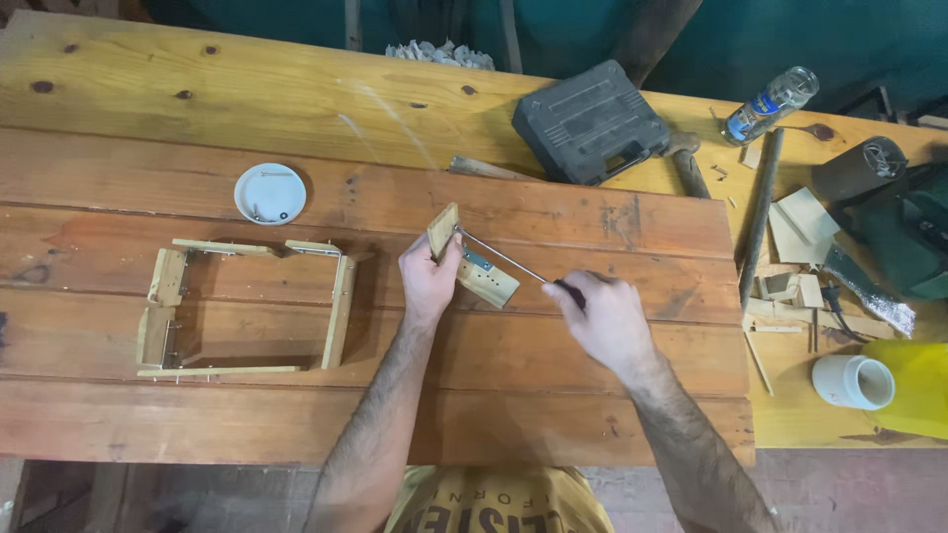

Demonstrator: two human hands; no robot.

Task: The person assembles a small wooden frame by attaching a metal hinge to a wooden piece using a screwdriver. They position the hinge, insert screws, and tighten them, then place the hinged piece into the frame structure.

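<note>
While a small wooden corner piece (472, 261) is pinned to the tabletop (553, 345) by the closed left hand (429, 276), a screwdriver (513, 261) is gripped by the right hand (604, 316), its tip set at the piece's metal bracket (478, 260), steadied for driving.

One view only, from the camera on my head. It looks steeply down onto the workbench (296, 109), facing away from my chest toward the far teal wall at the top edge. My shirt shows at the bottom edge, so the lens sits just above my body. Both forearms run up from the bottom; my left hand (428, 279) and right hand (600, 318) sit near frame centre. Close range; the bench fills nearly the whole width.
</note>
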